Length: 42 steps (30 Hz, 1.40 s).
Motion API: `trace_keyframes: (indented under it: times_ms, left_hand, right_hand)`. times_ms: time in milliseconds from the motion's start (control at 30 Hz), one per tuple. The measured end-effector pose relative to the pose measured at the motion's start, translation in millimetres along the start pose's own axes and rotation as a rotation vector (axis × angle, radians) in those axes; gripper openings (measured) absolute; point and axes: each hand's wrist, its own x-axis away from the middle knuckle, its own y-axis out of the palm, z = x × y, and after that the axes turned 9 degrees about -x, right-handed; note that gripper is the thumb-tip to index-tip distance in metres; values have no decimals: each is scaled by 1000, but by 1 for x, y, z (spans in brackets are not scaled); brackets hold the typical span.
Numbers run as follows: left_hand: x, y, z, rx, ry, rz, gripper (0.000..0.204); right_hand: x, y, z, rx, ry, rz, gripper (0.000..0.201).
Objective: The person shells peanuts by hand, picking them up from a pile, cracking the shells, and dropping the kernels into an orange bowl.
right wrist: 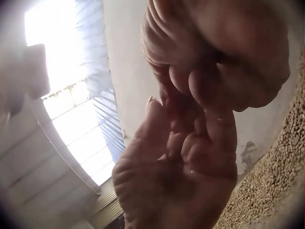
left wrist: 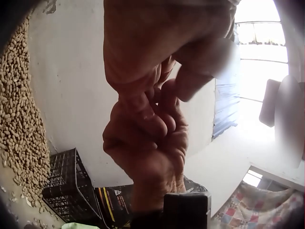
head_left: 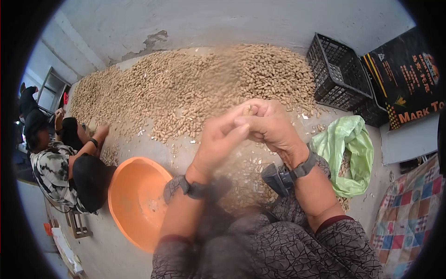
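Both hands meet above the lap, fingers curled together round one peanut (head_left: pixel 249 110) – its tip just shows between them. The left hand (head_left: pixel 222 139) pinches from the near side, the right hand (head_left: pixel 272 126) wraps over it. An orange bowl (head_left: pixel 132 200) sits lower left – the peanut pile (head_left: pixel 195 88) spreads beyond

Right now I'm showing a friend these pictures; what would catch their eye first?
The huge heap of peanuts spread over the floor at the back. Nearer, the left hand and right hand meet, pinching one peanut, above an orange basin on the left.
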Motion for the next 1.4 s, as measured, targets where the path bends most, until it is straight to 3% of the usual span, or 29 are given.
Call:
trace_keyframes:
  times_ms: [100, 200, 267, 333, 433, 500, 533, 633, 700, 867, 1000, 1067, 1133, 1300, 1333, 1400]
  left_hand:
    - [1, -2, 2, -16, -87, -16, 34]
    - [-5, -2, 0, 108, -85, 11, 42]
    - [-7, -11, -12, 65, -94, 56, 37]
    - [-10, -15, -19, 24, -105, 101, 33]
    - [-15, -12, -18, -40, -38, 169, 25]
    - [-17, -6, -9, -47, -63, 357, 23]
    - [-16, -5, -6, -49, -54, 359, 23]
    - [-14, -1, -5, -221, -45, 321, 27]
    - [-14, 10, -10, -345, 71, 366, 28]
    - [-15, 12, -16, -418, 157, 429, 28]
    - [-22, 5, -28, -390, 216, 458, 27]
    - [-21, 6, -28, -347, 185, 502, 27]
    - [-21, 7, -27, -304, 155, 544, 26]
    - [-20, 7, -24, 56, 39, 585, 23]
    - [-22, 6, -25, 61, 42, 591, 23]
    - [-24, 4, -31, -202, 132, 628, 21]
  right_hand:
    - [0, 3, 3, 19, 18, 58, 12]
    - [-7, 0, 8, 46, 32, 108, 10]
    - [-11, 0, 13, 51, 35, 121, 10]
    - [-11, 5, 17, 490, -158, 112, 12]
    - [-7, 15, 5, 329, -192, 26, 15]
    - [-7, 9, 0, 359, -187, 109, 16]
    - [-6, 7, -4, 384, -176, 198, 16]
    - [1, 9, -23, 154, -101, 85, 18]
    - [-1, 7, -16, 131, -85, 95, 17]
    - [-6, 9, -4, -67, -66, 100, 18]
    - [-14, 13, 6, -70, -111, 155, 17]
    - [-22, 10, 22, 221, -331, 217, 14]
    - [-20, 18, 21, 271, -338, 246, 13]
    - [-22, 21, 35, 304, -431, 263, 11]
    - [-21, 22, 36, 329, -438, 269, 10]
    - [-19, 22, 38, 361, -440, 271, 9]
